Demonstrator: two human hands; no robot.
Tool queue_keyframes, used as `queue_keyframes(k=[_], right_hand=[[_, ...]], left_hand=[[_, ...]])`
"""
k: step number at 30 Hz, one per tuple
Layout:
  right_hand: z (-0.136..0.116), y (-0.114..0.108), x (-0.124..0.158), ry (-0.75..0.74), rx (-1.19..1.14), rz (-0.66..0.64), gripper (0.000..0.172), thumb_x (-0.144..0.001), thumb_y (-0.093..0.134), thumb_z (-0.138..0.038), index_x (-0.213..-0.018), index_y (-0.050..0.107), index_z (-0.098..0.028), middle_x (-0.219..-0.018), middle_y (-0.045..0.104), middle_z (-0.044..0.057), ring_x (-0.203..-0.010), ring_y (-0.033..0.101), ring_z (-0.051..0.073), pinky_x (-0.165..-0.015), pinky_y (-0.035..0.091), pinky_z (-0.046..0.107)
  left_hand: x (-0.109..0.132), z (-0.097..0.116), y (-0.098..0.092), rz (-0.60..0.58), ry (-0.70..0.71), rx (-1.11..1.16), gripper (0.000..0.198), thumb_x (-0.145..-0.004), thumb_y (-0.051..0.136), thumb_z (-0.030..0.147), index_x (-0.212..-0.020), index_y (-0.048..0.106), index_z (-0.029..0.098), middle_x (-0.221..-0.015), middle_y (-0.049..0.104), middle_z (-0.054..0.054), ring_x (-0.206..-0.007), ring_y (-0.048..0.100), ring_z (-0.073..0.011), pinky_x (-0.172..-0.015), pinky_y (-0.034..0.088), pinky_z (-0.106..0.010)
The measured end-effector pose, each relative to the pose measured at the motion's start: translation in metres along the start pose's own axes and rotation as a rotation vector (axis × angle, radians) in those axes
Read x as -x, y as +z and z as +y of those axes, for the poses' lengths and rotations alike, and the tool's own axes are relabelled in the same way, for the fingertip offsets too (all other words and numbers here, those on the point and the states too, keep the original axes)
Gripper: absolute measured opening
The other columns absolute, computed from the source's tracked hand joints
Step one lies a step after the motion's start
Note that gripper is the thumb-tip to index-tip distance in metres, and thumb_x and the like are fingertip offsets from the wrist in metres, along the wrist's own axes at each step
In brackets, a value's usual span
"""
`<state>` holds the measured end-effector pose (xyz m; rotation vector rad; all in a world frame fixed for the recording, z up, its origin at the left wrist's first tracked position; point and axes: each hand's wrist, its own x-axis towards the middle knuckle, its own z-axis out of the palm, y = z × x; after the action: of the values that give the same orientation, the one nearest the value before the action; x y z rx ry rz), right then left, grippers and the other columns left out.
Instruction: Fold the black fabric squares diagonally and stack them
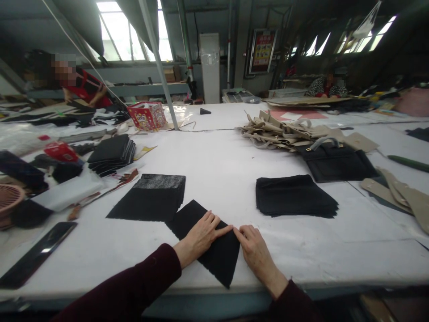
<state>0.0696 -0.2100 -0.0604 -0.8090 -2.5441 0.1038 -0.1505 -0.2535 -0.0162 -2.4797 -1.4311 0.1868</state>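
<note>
Head view: at six o'clock on the desk, we lay our left hand spread over a black sheet; our right hand touches its two-o'clock edge, its grip pinching or not, we cannot tell. Beyond, we see a black stack at two o'clock.

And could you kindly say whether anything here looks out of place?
The tan strips lie in a jumbled heap, unlike the flat black stack; the black sheet under the left hand lies slanted.
</note>
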Motion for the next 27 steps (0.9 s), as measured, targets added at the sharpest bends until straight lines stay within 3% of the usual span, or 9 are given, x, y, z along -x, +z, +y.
queue_keyframes(k=[9, 14, 17, 21, 27], right_hand=[[0.001, -0.007, 0.010, -0.040, 0.052, 0.002, 0.039, -0.088, 0.042, -0.003, -0.124, 0.057, -0.009, -0.095, 0.056, 0.011, -0.086, 0.046, 0.023, -0.076, 0.040, 0.037], [0.004, -0.016, 0.022, -0.005, 0.032, -0.004, 0.042, -0.087, 0.042, -0.002, -0.125, 0.058, -0.013, -0.101, 0.058, 0.012, -0.091, 0.049, 0.023, -0.078, 0.042, 0.037], [0.005, -0.018, 0.022, 0.048, -0.032, 0.059, 0.036, -0.089, 0.040, -0.005, -0.117, 0.062, -0.015, -0.098, 0.058, 0.011, -0.090, 0.050, 0.022, -0.078, 0.042, 0.037], [-0.006, -0.013, 0.008, 0.083, -0.084, 0.142, 0.042, -0.091, 0.035, -0.004, -0.124, 0.057, -0.015, -0.101, 0.058, 0.011, -0.093, 0.052, 0.022, -0.080, 0.044, 0.037], [-0.028, 0.003, -0.004, 0.107, -0.026, 0.057, 0.041, -0.090, 0.040, -0.004, -0.128, 0.053, -0.011, -0.098, 0.058, 0.011, -0.090, 0.049, 0.024, -0.078, 0.043, 0.039]], left_hand=[[-0.001, 0.005, 0.001, 0.011, 0.007, -0.071, 0.067, -0.092, 0.053, 0.027, -0.150, 0.021, 0.038, -0.115, 0.055, -0.010, -0.108, 0.052, -0.0275, -0.106, 0.026, -0.048], [-0.001, 0.005, 0.002, 0.014, -0.003, -0.032, 0.066, -0.092, 0.054, 0.025, -0.149, 0.024, 0.039, -0.116, 0.055, -0.009, -0.109, 0.052, -0.0271, -0.107, 0.025, -0.049], [-0.001, 0.005, 0.004, 0.025, -0.006, 0.003, 0.065, -0.092, 0.054, 0.024, -0.148, 0.026, 0.040, -0.117, 0.055, -0.009, -0.110, 0.051, -0.0267, -0.107, 0.025, -0.050], [-0.003, 0.006, 0.004, 0.041, -0.013, 0.012, 0.065, -0.091, 0.054, 0.023, -0.148, 0.027, 0.038, -0.117, 0.055, -0.009, -0.111, 0.051, -0.0272, -0.107, 0.025, -0.050], [0.005, -0.004, 0.000, 0.028, -0.047, 0.105, 0.058, -0.090, 0.050, 0.018, -0.145, 0.034, 0.028, -0.112, 0.057, -0.008, -0.108, 0.052, -0.0254, -0.106, 0.030, -0.045]])
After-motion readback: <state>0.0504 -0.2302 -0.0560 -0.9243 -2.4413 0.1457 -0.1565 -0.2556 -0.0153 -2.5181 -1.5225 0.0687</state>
